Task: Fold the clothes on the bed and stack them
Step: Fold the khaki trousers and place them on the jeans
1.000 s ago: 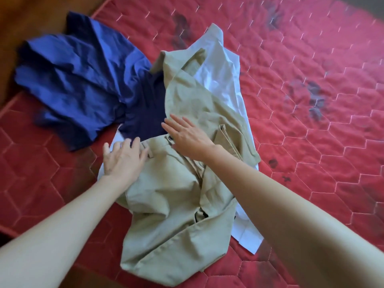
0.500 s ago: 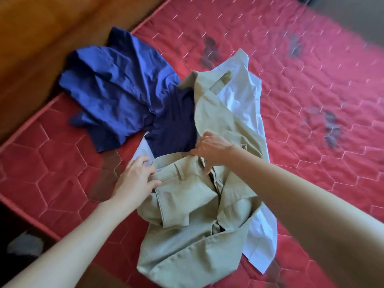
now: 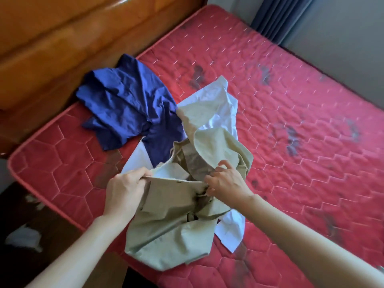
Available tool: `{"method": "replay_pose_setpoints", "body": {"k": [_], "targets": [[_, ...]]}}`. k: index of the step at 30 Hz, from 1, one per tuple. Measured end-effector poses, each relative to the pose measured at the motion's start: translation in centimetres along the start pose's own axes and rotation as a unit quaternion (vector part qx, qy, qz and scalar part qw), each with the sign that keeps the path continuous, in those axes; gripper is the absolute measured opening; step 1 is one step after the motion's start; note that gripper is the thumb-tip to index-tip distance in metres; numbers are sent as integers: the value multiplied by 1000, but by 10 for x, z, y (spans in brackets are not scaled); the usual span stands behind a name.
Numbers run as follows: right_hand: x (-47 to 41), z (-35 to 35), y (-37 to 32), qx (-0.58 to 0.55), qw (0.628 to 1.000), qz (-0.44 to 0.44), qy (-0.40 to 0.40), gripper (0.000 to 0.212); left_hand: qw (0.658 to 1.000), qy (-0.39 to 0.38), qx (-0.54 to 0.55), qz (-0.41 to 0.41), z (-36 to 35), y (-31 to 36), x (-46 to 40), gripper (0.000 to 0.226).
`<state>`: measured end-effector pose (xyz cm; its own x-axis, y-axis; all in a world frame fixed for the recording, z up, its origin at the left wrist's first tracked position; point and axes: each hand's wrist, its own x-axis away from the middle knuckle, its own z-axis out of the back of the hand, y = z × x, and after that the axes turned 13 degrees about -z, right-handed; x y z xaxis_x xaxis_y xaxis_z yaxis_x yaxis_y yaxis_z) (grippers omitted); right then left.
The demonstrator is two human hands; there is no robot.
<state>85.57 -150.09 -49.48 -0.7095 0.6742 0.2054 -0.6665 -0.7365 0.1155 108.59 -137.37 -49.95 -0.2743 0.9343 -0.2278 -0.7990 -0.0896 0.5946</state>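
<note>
The khaki trousers (image 3: 176, 221) hang bunched at lower centre of the frame, lifted by their waistband over the red quilted mattress (image 3: 291, 142). The left hand (image 3: 124, 192) grips one waistband end with curled fingers; the right hand (image 3: 225, 182) clutches the other. A white garment (image 3: 218, 100) lies beneath, and a crumpled blue garment (image 3: 124, 104) sits at upper left, near the wooden headboard (image 3: 62, 42).

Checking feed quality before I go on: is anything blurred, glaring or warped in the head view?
Head view: soft motion blur on the khaki garment and blue garment; glare streaks on the wooden headboard; wide-angle bending at the mattress edges; even daylight.
</note>
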Motion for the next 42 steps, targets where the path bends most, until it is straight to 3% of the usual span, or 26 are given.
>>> {"method": "replay_pose_setpoints", "body": {"k": [4, 8, 12, 17, 21, 24, 26, 29, 33, 36, 39, 42], "targets": [[61, 28, -11, -20, 998, 1, 61, 23, 994, 42, 23, -100, 51, 48, -5, 26], [95, 62, -24, -104, 982, -115, 105, 30, 980, 38, -7, -196, 108, 109, -24, 24], [110, 109, -36, -264, 932, -205, 138, 22, 967, 13, -19, -254, 165, 175, -57, 26], [104, 183, -36, -416, 867, -212, 172, 6, 957, 57, -58, -278, 251, 246, -92, 33], [104, 254, -21, -431, 822, -234, 291, 58, 952, 121, -53, -275, 329, 290, -107, 33], [97, 307, -13, -417, 847, -246, 218, 92, 939, 177, -77, -284, 383, 315, -120, 28], [91, 332, -18, -402, 858, -248, 204, 89, 930, 209, -91, -289, 411, 331, -131, 26], [87, 352, -28, -415, 838, -265, 234, 80, 915, 248, -108, -299, 446, 344, -147, 26], [84, 356, -28, -329, 862, -319, 217, 68, 908, 292, -113, -280, 481, 338, -159, 24], [76, 363, -39, -326, 839, -274, 339, 71, 905, 299, -118, -278, 492, 333, -165, 22], [54, 386, -60, -357, 812, -188, 421, 52, 901, 294, -119, -295, 495, 336, -171, 22], [35, 405, -72, -393, 816, -216, 363, 29, 896, 297, -121, -306, 498, 338, -178, 23]]}}
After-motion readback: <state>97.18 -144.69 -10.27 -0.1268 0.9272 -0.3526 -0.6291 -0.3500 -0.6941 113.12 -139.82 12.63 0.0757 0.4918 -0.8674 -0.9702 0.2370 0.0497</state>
